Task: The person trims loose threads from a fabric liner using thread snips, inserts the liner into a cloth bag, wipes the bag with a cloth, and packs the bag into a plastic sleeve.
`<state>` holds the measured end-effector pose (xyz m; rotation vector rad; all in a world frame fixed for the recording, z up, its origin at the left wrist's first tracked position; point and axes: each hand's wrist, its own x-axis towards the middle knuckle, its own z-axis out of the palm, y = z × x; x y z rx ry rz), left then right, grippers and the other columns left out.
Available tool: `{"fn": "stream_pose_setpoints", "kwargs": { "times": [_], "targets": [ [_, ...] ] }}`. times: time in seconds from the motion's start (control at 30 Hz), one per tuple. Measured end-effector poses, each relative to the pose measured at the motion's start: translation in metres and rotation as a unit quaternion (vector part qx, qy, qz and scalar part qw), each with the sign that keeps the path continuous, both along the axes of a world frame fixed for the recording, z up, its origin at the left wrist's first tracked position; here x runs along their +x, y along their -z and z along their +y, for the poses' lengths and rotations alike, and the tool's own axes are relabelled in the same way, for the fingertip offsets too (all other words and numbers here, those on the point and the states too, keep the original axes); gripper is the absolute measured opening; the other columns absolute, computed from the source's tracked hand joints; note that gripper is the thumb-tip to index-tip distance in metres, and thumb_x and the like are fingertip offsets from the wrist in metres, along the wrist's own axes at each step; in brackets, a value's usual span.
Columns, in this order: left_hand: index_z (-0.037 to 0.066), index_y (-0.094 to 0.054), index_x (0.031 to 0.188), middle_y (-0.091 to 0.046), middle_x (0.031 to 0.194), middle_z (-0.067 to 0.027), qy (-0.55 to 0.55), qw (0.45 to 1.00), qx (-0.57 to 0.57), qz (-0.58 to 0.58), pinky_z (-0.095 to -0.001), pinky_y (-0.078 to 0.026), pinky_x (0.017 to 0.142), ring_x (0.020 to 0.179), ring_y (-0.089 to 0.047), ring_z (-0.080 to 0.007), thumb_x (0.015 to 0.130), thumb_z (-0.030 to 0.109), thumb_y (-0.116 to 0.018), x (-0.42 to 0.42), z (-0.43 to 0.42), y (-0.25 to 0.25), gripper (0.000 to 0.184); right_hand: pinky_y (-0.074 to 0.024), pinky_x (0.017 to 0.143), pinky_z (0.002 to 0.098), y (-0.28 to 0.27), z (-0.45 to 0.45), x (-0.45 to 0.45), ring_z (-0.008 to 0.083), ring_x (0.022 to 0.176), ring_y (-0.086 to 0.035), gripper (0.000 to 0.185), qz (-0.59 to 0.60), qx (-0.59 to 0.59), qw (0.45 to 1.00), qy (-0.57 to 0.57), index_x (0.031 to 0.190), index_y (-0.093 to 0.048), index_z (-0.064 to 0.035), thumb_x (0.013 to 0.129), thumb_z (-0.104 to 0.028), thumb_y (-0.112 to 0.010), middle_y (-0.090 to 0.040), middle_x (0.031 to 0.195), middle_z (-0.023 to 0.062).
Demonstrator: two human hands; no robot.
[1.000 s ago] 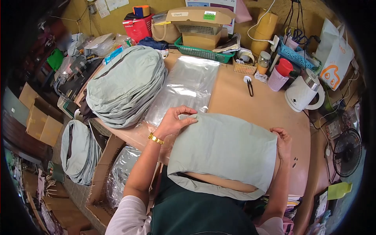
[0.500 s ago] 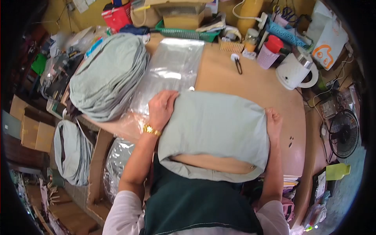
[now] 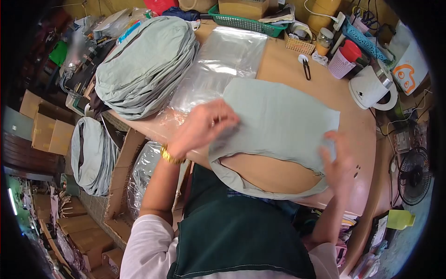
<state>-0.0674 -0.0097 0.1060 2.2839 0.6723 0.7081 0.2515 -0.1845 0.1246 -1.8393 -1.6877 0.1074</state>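
Observation:
A pale grey-green fabric tube [image 3: 283,121] lies flat on the table, its near side gaping in a wide oval that shows the tabletop. At its left edge is my left hand [image 3: 204,125], fingers bent but apart, wearing a gold bracelet [image 3: 172,154] at the wrist. Whether those fingertips touch the cloth is unclear. By the right edge, my right hand [image 3: 338,160] has its fingers spread and is slightly blurred. Neither hand visibly grips the fabric. Beyond my left hand lies a stack of similar grey-green fabric pieces [image 3: 148,65], beside clear plastic sheets [image 3: 227,56].
On the table [image 3: 283,60] are black-handled snips [image 3: 306,69], a pink cup [image 3: 341,65], a white kettle [image 3: 371,88] and a green basket [image 3: 251,25]. A black fan [image 3: 413,176] stands at right. More folded fabric [image 3: 93,156] and a cardboard box [image 3: 121,172] are at lower left.
Both hands have come off the fabric's edges and their fingers have loosened. The near opening of the tube has widened. The whole view has shifted, with the table contents appearing higher and further right.

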Motion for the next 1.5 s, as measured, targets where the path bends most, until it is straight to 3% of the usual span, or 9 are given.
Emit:
{"fn": "stream_pose_setpoints", "kwargs": {
  "times": [0.37, 0.6, 0.77, 0.8, 0.97, 1.03, 1.17, 1.27, 1.5],
  "targets": [
    [0.001, -0.071, 0.094, -0.064, 0.084, -0.0082, -0.080, 0.996, 0.013, 0.035, -0.0312, -0.051, 0.067, 0.072, -0.062, -0.0220, 0.076, 0.007, -0.077, -0.008, -0.057, 0.066, 0.019, -0.0196, 0.113, 0.0598, 0.075, -0.005, -0.045, 0.0339, 0.128, -0.044, 0.049, -0.071, -0.092, 0.993, 0.001, 0.123, -0.053, -0.0076, 0.079, -0.014, -0.073, -0.046, 0.134, 0.0153],
    [0.003, -0.064, 0.081, -0.054, 0.068, 0.0054, -0.307, 0.883, -0.211, -0.284, -0.0222, -0.038, 0.056, 0.061, -0.047, -0.0046, 0.095, 0.011, -0.063, -0.068, -0.027, 0.065, 0.016, -0.0180, 0.114, 0.0605, 0.088, -0.003, -0.034, 0.0344, 0.129, -0.043, 0.050, -0.061, -0.100, 0.993, -0.006, 0.126, -0.052, -0.0073, 0.080, -0.015, -0.072, -0.046, 0.134, 0.0158],
    [0.003, -0.064, 0.082, -0.055, 0.066, 0.0029, -0.424, 0.861, -0.044, -0.276, -0.0222, -0.041, 0.059, 0.059, -0.049, -0.0074, 0.093, 0.014, -0.065, -0.129, -0.005, 0.039, 0.016, -0.0184, 0.114, 0.0606, 0.090, -0.003, -0.033, 0.0343, 0.129, -0.043, 0.051, -0.052, -0.095, 0.994, -0.012, 0.126, -0.052, -0.0070, 0.081, -0.016, -0.072, -0.046, 0.135, 0.0161],
    [0.003, -0.066, 0.084, -0.058, 0.069, 0.0005, -0.447, 0.862, 0.173, -0.163, -0.0239, -0.044, 0.061, 0.063, -0.053, -0.0108, 0.090, 0.012, -0.066, -0.105, -0.014, 0.014, 0.011, -0.0184, 0.114, 0.0606, 0.090, -0.002, -0.033, 0.0343, 0.129, -0.043, 0.051, -0.051, -0.096, 0.994, -0.012, 0.126, -0.052, -0.0070, 0.081, -0.016, -0.072, -0.046, 0.135, 0.0161],
    [0.005, -0.068, 0.101, -0.068, 0.096, -0.0086, -0.053, 0.997, -0.019, -0.045, -0.0298, -0.047, 0.075, 0.088, -0.063, -0.0215, 0.080, 0.008, -0.074, -0.045, -0.076, 0.010, 0.021, -0.0227, 0.112, 0.0597, 0.081, -0.003, -0.043, 0.0339, 0.125, -0.047, 0.045, -0.060, -0.066, 0.996, 0.001, 0.120, -0.056, -0.0066, 0.079, -0.012, -0.073, -0.048, 0.134, 0.0161],
    [0.009, -0.069, 0.108, -0.068, 0.099, -0.0060, 0.040, 0.997, 0.027, 0.054, -0.0403, -0.042, 0.094, 0.095, -0.063, -0.0239, 0.071, 0.029, -0.082, -0.019, -0.091, 0.006, 0.044, -0.0257, 0.110, 0.0576, 0.076, -0.005, -0.040, 0.0338, 0.121, -0.049, 0.041, -0.052, -0.047, 0.997, -0.014, 0.114, -0.058, -0.0062, 0.077, -0.012, -0.074, -0.052, 0.127, 0.0154],
    [0.012, -0.070, 0.106, -0.067, 0.095, -0.0020, 0.073, 0.983, 0.108, 0.126, -0.0496, -0.028, 0.109, 0.096, -0.063, -0.0217, 0.072, 0.035, -0.080, -0.004, -0.097, 0.026, 0.043, -0.0354, 0.102, 0.0483, 0.028, -0.032, -0.026, 0.0313, 0.104, -0.057, 0.026, 0.100, -0.158, 0.967, -0.175, 0.098, -0.064, -0.0055, 0.075, -0.011, -0.076, -0.063, 0.107, 0.0116],
    [0.012, -0.069, 0.100, -0.066, 0.088, -0.0010, 0.082, 0.975, 0.138, 0.151, -0.0506, -0.028, 0.110, 0.095, -0.062, -0.0218, 0.076, 0.036, -0.077, -0.015, -0.080, 0.049, 0.034, -0.0406, 0.092, 0.0421, 0.038, -0.052, -0.024, 0.0291, 0.096, -0.059, 0.018, -0.022, -0.126, 0.970, -0.206, 0.090, -0.063, -0.0023, 0.076, -0.008, -0.074, -0.065, 0.093, 0.0114],
    [0.008, -0.064, 0.083, -0.060, 0.069, -0.0031, 0.018, 0.994, 0.080, 0.070, -0.0473, -0.034, 0.104, 0.068, -0.059, -0.0217, 0.083, 0.027, -0.073, -0.016, -0.049, 0.065, 0.021, -0.0422, 0.079, 0.0394, 0.090, -0.052, -0.002, 0.0312, 0.062, -0.055, 0.007, -0.002, -0.013, 0.999, -0.038, 0.079, -0.059, -0.0050, 0.084, -0.004, -0.063, -0.057, 0.061, 0.0114]
  ]
}}
